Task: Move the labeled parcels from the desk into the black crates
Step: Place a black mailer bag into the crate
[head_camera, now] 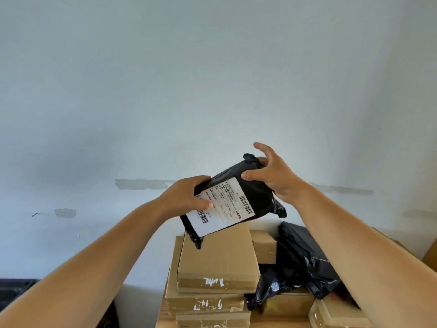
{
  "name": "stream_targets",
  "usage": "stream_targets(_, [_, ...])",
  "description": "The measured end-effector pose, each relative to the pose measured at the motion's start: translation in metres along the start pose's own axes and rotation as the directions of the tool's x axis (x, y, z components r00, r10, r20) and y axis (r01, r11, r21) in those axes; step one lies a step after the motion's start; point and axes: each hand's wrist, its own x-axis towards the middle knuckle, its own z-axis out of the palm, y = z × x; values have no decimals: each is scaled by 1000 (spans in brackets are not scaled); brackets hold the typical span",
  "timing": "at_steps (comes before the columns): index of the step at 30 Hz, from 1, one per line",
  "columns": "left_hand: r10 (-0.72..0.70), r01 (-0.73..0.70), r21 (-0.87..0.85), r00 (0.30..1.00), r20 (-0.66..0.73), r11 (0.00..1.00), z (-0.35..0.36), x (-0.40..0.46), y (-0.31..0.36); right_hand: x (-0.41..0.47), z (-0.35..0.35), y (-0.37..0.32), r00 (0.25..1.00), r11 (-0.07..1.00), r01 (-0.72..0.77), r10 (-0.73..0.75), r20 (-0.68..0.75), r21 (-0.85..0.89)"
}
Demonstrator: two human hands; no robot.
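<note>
A black plastic parcel (255, 195) with a white shipping label (224, 207) is held tilted in the air above the stacked boxes. My left hand (186, 195) grips its lower left edge, thumb on the label. My right hand (272, 171) holds its upper right end, thumb on the front and the fingers partly spread behind it. Part of a black crate (16, 292) shows at the bottom left, mostly hidden by my left arm.
A stack of flat brown cardboard boxes (217, 259) stands on the wooden desk (163, 318) below the parcel. More black plastic parcels (305, 263) and small boxes (264, 247) lie to the right. A plain pale wall is behind.
</note>
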Motion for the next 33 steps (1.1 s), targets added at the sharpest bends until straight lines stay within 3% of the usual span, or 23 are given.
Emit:
stream_targets(7, [6, -10, 46, 997, 71, 999, 1, 0, -6, 7, -2, -11, 997, 990, 59, -51, 62, -128])
stream_targets(10, [-49, 49, 11, 998, 36, 999, 8, -4, -8, 5, 2, -5, 992, 976, 99, -113, -58, -195])
stream_targets(13, [-155, 156, -208, 988, 21, 966, 14, -9, -11, 3, 2, 7, 961, 967, 83, -142, -239, -241])
stream_targets(17, [-253, 213, -528, 968, -3, 822, 19, -17, -12, -7, 5, 30, 956, 970, 23, -92, -278, -243])
stream_targets(26, [-452, 230, -768, 888, -86, 597, 44, -49, -7, -34, 41, 75, 1000, 994, -5, 3, 17, 112])
stream_targets(33, [-583, 257, -809, 803, -127, 529, 44, -101, -25, -50, 84, 89, 983, 979, -98, 68, 170, 177])
